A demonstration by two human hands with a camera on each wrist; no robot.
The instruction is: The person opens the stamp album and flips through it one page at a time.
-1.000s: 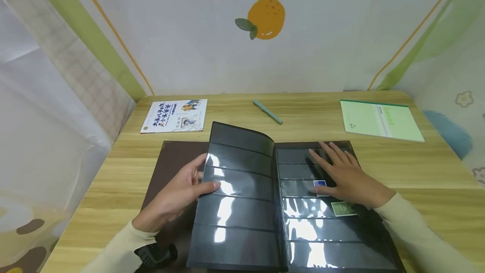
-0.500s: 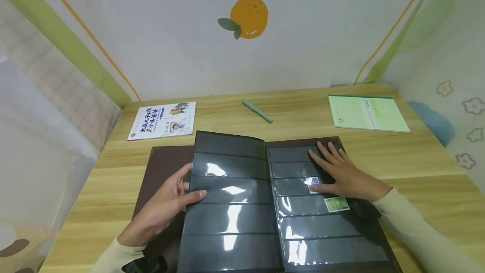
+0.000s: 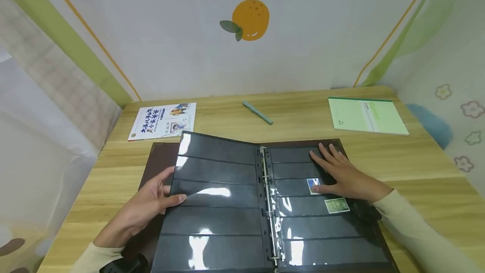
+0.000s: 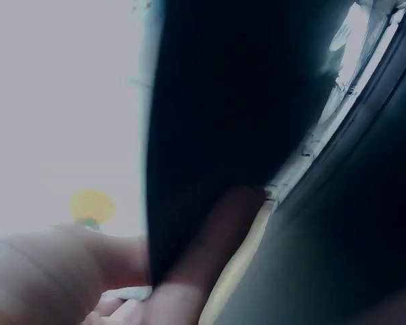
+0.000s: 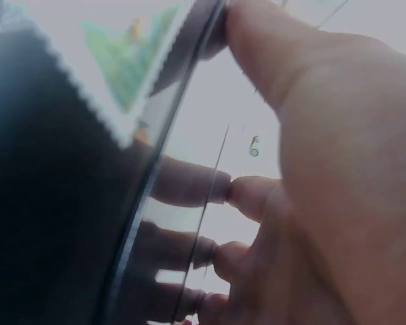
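A stamp album (image 3: 235, 172) with black pocketed pages and a brown cover lies spread on the table, its silver ring binding (image 3: 270, 214) exposed along the spine. My left hand (image 3: 145, 205) pinches the outer edge of a raised page (image 3: 223, 172), thumb on its face and fingers behind. Spread flat, my right hand (image 3: 342, 178) rests on the right-hand page (image 3: 314, 226). Its thumb touches the pocket by a blue stamp (image 3: 313, 185). A green stamp (image 3: 337, 205) sits one row lower; in the right wrist view a stamp (image 5: 132, 61) shows large and blurred.
A white booklet (image 3: 163, 120) lies at the back left of the wooden table (image 3: 295, 117). Beyond the album is a green pen (image 3: 257, 112), and at the back right a light green notebook (image 3: 367, 115). A printed cloth (image 3: 170, 45) hangs behind the table.
My left hand has moved the page further left and lower, uncovering the metal rings. My right hand stays on the right page. The head view has shifted slightly.
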